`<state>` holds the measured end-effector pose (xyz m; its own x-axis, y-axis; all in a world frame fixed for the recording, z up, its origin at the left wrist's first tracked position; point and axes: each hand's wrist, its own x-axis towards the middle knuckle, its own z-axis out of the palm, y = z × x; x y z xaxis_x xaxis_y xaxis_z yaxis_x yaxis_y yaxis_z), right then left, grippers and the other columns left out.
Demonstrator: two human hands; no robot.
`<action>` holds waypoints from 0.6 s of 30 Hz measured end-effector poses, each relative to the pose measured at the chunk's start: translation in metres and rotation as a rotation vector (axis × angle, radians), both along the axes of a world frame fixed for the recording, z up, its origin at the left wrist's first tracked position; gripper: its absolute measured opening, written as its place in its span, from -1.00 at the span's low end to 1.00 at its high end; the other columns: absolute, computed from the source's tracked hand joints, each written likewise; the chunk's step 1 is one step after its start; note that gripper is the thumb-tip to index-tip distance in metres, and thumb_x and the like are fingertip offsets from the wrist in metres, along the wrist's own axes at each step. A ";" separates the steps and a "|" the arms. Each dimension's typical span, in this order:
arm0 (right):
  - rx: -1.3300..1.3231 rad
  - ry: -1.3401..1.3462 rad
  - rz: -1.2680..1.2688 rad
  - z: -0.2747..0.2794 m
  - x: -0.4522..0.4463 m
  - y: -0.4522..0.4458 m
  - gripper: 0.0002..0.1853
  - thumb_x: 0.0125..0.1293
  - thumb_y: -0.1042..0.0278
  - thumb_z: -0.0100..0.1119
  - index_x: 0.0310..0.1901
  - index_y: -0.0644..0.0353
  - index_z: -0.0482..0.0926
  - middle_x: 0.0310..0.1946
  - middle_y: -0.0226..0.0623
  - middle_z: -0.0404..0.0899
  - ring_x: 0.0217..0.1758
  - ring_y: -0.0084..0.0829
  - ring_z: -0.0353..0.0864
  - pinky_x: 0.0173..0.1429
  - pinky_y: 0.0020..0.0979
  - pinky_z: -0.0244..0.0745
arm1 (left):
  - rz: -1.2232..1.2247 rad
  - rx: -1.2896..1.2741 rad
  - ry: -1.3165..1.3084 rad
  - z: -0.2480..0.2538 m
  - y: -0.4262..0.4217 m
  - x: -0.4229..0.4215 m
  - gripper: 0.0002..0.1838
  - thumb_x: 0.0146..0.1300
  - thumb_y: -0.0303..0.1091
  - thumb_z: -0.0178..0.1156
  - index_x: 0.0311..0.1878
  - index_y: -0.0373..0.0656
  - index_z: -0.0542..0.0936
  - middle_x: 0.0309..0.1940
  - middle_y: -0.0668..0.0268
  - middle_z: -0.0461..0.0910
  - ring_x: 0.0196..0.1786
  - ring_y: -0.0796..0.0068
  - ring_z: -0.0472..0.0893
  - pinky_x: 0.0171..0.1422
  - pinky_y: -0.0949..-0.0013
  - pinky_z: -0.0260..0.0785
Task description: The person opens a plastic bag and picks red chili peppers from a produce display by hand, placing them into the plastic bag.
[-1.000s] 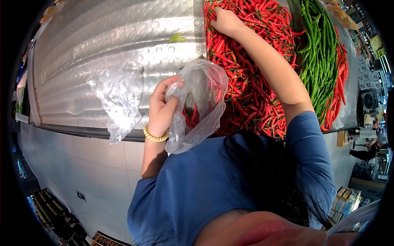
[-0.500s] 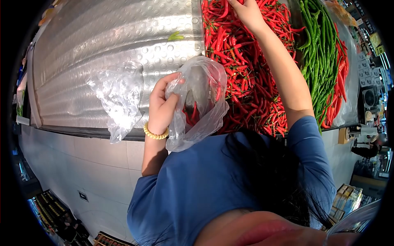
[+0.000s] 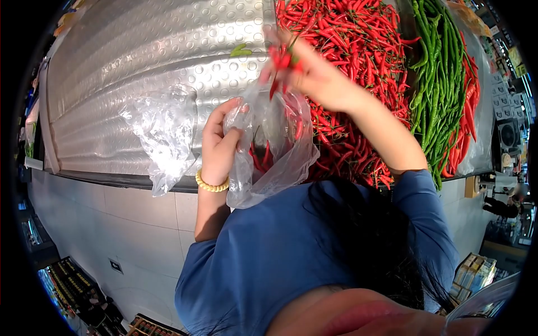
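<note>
My left hand (image 3: 219, 140) pinches the rim of a clear plastic bag (image 3: 252, 187), keeping its mouth open above the counter's front edge. Some red chili peppers (image 3: 261, 158) lie inside the bag. Just above the bag's mouth, my right hand (image 3: 314, 73), blurred by motion, grips a few red chilies (image 3: 282, 59) with green stems. Beneath and beyond that arm spreads a large heap of red chilies (image 3: 358, 50).
A second crumpled clear bag (image 3: 162, 134) lies on the dimpled metal counter (image 3: 112, 73), left of my left hand. Two green pieces (image 3: 241, 50) rest further back. Long green peppers (image 3: 437, 84) and larger red peppers (image 3: 468, 106) are piled at the right.
My right hand has come from the far part of the chili heap back toward the bag, now carrying chilies. My left hand and the bag have stayed nearly in place.
</note>
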<state>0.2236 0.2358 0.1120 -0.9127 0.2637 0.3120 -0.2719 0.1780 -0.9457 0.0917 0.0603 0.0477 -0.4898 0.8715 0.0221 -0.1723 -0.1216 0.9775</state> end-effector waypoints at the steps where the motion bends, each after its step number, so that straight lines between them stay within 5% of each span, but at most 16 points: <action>1: 0.101 -0.217 0.199 -0.003 0.006 -0.016 -0.41 0.33 0.44 -0.01 0.35 0.22 0.03 -0.12 -0.23 0.51 -0.13 -0.48 0.50 0.00 -0.46 0.41 | 0.011 0.005 -0.035 0.000 0.000 -0.002 -0.46 0.02 -0.72 -0.12 0.15 -0.27 0.40 -0.06 0.31 0.53 -0.54 0.80 0.32 -0.48 0.67 0.19; 2: 0.202 -0.432 0.397 -0.007 0.010 -0.025 -0.43 0.32 0.44 -0.02 0.33 0.23 0.08 -0.08 -0.21 0.51 -0.07 -0.42 0.50 0.04 -0.44 0.40 | 0.029 0.014 -0.025 0.002 0.000 -0.003 -0.47 0.02 -0.72 -0.12 0.15 -0.28 0.40 -0.06 0.31 0.53 -0.53 0.80 0.33 -0.47 0.67 0.20; 4: 0.401 -0.385 0.515 -0.075 0.010 -0.026 -0.42 0.30 0.32 0.04 0.31 0.27 0.13 0.04 -0.11 0.48 0.08 -0.24 0.47 0.13 -0.37 0.35 | 0.060 0.032 -0.004 0.007 0.000 -0.006 -0.48 0.02 -0.71 -0.12 0.13 -0.28 0.42 -0.06 0.30 0.54 -0.51 0.79 0.34 -0.45 0.66 0.21; 7: 0.411 -0.911 0.559 -0.075 0.002 -0.035 -0.31 0.27 0.16 0.11 0.33 0.30 0.09 0.14 0.03 0.39 0.17 -0.12 0.42 0.20 -0.32 0.31 | 0.040 0.044 -0.051 0.006 0.001 -0.001 -0.48 0.02 -0.71 -0.12 0.13 -0.29 0.43 -0.05 0.30 0.53 -0.45 0.79 0.37 -0.41 0.67 0.23; 10: 0.449 -0.760 0.408 -0.078 0.004 -0.037 -0.24 0.23 0.06 0.15 0.32 0.34 0.09 0.14 0.10 0.37 0.19 -0.10 0.40 0.22 -0.30 0.29 | 0.038 0.036 -0.011 0.008 0.001 0.003 -0.46 0.02 -0.72 -0.13 0.15 -0.29 0.42 -0.09 0.33 0.53 -0.42 0.79 0.38 -0.40 0.68 0.21; 12: 0.333 -0.643 0.267 -0.062 0.002 -0.028 -0.27 0.25 0.09 0.16 0.33 0.28 0.09 0.09 0.04 0.42 -0.16 -0.31 0.60 -0.09 -0.35 0.50 | 0.061 0.013 -0.020 0.007 0.000 0.004 -0.45 -0.01 -0.71 -0.13 0.15 -0.29 0.42 -0.16 0.35 0.53 -0.52 0.80 0.33 -0.46 0.67 0.16; 13: 0.129 -0.712 0.120 -0.033 0.001 -0.025 -0.37 0.25 0.15 0.17 0.27 0.26 0.22 -0.01 -0.10 0.51 -0.35 -0.50 0.59 -0.28 -0.44 0.51 | 0.066 0.003 -0.004 0.006 0.000 0.003 -0.45 -0.01 -0.71 -0.13 0.15 -0.29 0.42 -0.14 0.34 0.53 -0.52 0.80 0.33 -0.46 0.67 0.17; 14: 0.196 -0.387 -0.009 -0.037 -0.001 -0.010 -0.60 0.25 0.27 0.13 0.06 0.30 0.45 -0.24 -0.22 0.60 -0.45 -0.55 0.54 -0.34 -0.50 0.48 | 0.072 -0.006 0.011 0.005 -0.001 0.002 -0.45 0.00 -0.71 -0.13 0.15 -0.29 0.42 -0.11 0.34 0.52 -0.51 0.80 0.33 -0.46 0.67 0.17; 16: 0.345 -0.283 -0.440 -0.033 -0.002 0.029 -0.80 0.17 0.41 0.03 -0.26 0.30 0.60 -0.55 -0.28 0.59 -0.51 -0.51 0.55 -0.36 -0.43 0.46 | 0.081 -0.013 0.031 0.005 -0.003 0.001 -0.45 0.00 -0.71 -0.12 0.15 -0.30 0.42 -0.07 0.33 0.51 -0.50 0.80 0.33 -0.45 0.67 0.17; 18: 0.660 -0.319 -0.712 -0.023 0.005 0.060 -0.78 0.15 0.36 0.04 -0.20 0.22 0.57 -0.52 -0.20 0.57 -0.42 -0.30 0.59 -0.29 -0.33 0.47 | 0.085 -0.004 0.039 0.004 -0.006 0.000 -0.46 0.00 -0.70 -0.12 0.15 -0.30 0.42 -0.03 0.33 0.50 -0.49 0.80 0.34 -0.45 0.67 0.18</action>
